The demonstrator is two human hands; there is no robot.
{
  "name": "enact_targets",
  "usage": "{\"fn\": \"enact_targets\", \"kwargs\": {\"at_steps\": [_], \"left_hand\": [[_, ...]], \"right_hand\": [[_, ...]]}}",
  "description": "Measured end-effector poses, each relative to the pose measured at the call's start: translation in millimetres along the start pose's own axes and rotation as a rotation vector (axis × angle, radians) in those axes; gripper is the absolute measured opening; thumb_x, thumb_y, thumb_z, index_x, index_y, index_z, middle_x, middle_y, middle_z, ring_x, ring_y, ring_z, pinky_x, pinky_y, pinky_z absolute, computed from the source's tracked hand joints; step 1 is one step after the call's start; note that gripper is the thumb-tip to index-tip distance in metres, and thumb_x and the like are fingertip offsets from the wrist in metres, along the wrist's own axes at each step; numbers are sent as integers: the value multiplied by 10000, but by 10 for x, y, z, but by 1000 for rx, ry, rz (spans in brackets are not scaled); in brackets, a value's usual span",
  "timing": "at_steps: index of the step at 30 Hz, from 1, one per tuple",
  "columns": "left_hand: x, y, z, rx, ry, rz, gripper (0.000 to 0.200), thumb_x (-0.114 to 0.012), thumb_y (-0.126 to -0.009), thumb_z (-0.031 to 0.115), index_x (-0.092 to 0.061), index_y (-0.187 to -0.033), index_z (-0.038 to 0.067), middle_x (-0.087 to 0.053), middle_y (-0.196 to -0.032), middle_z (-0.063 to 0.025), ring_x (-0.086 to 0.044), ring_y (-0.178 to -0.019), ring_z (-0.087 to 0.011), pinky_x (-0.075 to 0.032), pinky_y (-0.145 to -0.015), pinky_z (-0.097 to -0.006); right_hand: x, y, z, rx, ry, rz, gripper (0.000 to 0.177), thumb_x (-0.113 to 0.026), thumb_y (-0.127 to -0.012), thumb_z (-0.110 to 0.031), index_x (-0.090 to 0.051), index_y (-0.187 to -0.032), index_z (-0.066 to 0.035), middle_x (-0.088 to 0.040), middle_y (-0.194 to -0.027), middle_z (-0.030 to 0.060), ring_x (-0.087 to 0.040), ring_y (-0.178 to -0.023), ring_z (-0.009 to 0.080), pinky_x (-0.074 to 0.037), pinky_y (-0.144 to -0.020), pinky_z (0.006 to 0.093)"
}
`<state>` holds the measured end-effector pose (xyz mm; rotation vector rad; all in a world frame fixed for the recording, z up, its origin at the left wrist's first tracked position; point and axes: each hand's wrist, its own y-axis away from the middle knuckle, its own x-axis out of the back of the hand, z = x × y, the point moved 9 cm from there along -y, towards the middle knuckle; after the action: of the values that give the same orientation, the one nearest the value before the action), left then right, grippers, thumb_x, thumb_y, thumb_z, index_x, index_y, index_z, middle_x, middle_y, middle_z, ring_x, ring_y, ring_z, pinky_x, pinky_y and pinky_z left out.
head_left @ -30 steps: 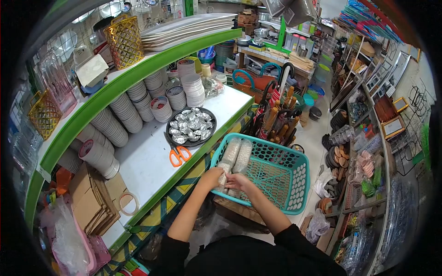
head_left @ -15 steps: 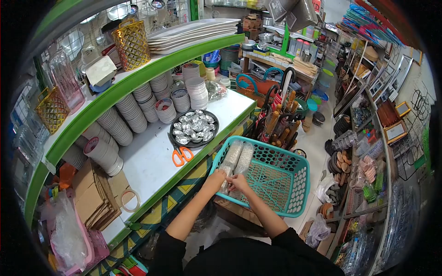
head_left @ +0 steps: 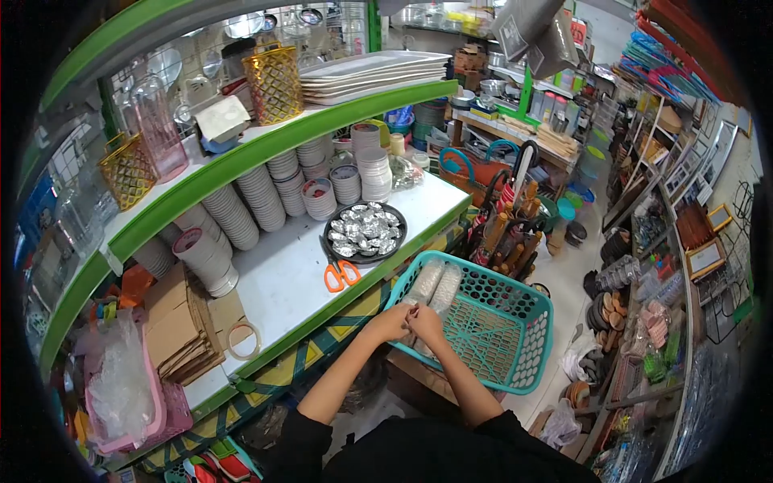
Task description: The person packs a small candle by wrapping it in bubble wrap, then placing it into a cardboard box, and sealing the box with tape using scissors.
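A teal plastic basket [head_left: 538,350] holds two long clear packs of pale, grainy content [head_left: 445,288] at its left side. Over the near ends of these packs, my left hand [head_left: 391,324] and my right hand [head_left: 424,322] meet at the fingertips. The fingers of both are closed in a pinch, and whatever is between them is too small to make out. On the white shelf to the left lie orange-handled scissors [head_left: 342,276], their blades against a round black tray [head_left: 365,232] of foil-like silver pieces.
Stacked white cups [head_left: 233,208] line the back of the shelf, near cardboard pieces [head_left: 179,322] and a tape roll [head_left: 243,340]. Umbrellas [head_left: 507,233] stand behind the basket. Crowded shelves run along the right, beyond a narrow aisle.
The view has shifted, so the shelf and basket appear further right and lower. My hands have come closer together, fingertips now meeting over the packs.
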<state>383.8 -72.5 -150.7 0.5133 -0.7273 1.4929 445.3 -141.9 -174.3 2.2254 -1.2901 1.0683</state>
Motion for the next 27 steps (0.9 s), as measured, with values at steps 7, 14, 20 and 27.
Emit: {"fn": "enact_targets", "kwargs": {"at_steps": [7,14,20,27], "left_hand": [[807,379,421,47,-77,298,533,-639,-717,82,-469,-1221,48,-513,-1187,-138,-517,-1083,-324,-444,-890,-375],[1354,944,398,126,-96,481,553,-636,-755,100,-454,-1276,120,-497,-1222,-107,-530,-1063,-322,-462,-872,-380],[1720,1561,313,235,-183,671,545,-642,-749,103,-461,-1263,106,-503,-1211,-112,-532,-1063,-323,-464,-876,-385],[1978,2270,210,382,-270,862,490,-637,-753,96,-487,-1218,82,-512,-1206,-109,-498,-1122,-303,-416,-944,-390]], "right_hand": [[196,-137,-726,184,-309,23,246,-646,-766,-183,-567,-872,25,-601,-703,148,-603,-661,267,-479,-615,361],[-250,-212,-1406,344,-553,-141,159,-629,-774,-91,-557,-851,28,-600,-691,84,-575,-596,151,-470,-542,292],[-542,5,-2149,442,-578,-300,156,-620,-758,-109,-563,-835,14,-593,-682,114,-582,-596,202,-450,-566,323],[-1117,291,-2790,564,-644,-519,143,-600,-775,-98,-582,-857,19,-618,-706,117,-616,-633,198,-480,-591,319]]}}
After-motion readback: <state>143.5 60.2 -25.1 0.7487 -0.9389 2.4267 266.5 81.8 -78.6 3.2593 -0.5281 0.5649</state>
